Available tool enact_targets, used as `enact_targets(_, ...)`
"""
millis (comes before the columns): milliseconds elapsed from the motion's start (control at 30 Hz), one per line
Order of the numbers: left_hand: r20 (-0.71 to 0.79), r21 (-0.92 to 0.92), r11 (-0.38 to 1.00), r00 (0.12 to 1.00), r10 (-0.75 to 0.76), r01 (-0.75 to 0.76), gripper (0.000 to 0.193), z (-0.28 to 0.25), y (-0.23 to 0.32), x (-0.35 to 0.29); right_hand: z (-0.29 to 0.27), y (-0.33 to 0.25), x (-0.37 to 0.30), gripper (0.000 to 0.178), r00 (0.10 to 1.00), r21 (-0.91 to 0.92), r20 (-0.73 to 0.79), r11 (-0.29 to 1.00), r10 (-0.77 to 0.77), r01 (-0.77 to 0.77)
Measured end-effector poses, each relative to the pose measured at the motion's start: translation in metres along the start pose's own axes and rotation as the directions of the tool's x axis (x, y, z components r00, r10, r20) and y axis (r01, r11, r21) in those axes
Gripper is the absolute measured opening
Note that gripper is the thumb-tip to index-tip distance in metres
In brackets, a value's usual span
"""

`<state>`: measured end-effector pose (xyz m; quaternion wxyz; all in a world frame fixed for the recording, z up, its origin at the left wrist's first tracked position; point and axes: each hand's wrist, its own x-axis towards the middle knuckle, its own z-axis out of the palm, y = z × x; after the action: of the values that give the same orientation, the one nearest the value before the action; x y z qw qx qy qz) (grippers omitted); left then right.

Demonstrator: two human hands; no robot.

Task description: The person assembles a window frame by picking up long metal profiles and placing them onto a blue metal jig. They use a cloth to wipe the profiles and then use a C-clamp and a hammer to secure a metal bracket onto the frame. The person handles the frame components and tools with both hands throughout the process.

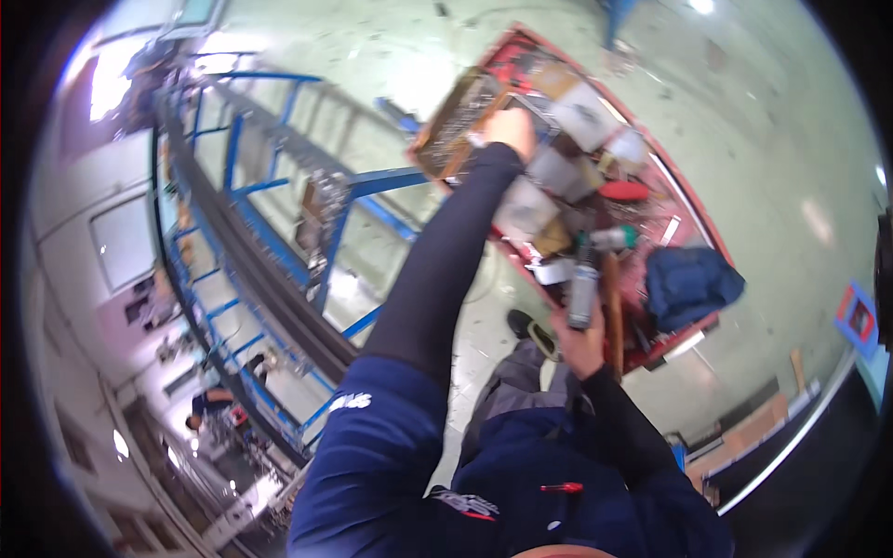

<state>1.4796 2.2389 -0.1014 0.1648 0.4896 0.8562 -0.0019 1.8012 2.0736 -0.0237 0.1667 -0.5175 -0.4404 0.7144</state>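
Observation:
My left hand [512,132] reaches far forward over a shallow compartment of small parts [456,121] at the far left end of a red tool cart [684,191]. Motion smears its fingers, so what they touch is hidden. Close to my body, my right hand [582,346] is closed around the lower end of a grey cylinder with a black top [583,296], which may be a hand tool or a can. Beside it lie a wooden handle [611,312] and a green-capped bottle [614,238].
Boxes and plastic packs [581,116], a red oval object [623,191] and a dark blue cloth bundle [693,286] fill the cart. To the left stands a blue metal frame [246,200] with long dark bars. Boards [753,432] lie at the lower right. Another person [212,400] is far off.

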Motion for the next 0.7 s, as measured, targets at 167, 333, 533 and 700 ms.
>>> enact_targets(167,0.078,-0.072,0.990,0.989,0.124,-0.119,0.022,-0.002,0.000,0.003,0.004,-0.003,0.001,0.052,0.999,0.135,0.049,0.990,0.022,-0.028)
enact_targets(333,0.100,-0.193,0.947,0.955,0.281,-0.258,0.019,-0.020,-0.013,-0.002,0.001,-0.011,-0.001,0.054,0.999,0.118,0.036,0.993,0.000,-0.004)
enact_targets(533,0.036,-0.260,0.923,0.952,0.304,-0.285,0.024,-0.065,-0.019,-0.021,-0.013,-0.004,0.003,0.053,1.000,0.093,0.002,0.996,0.012,-0.012)
enact_targets(700,0.221,0.008,0.905,0.884,0.413,-0.425,0.027,-0.083,-0.042,-0.030,-0.016,-0.021,0.001,0.048,0.997,0.123,0.020,0.989,0.077,-0.079)
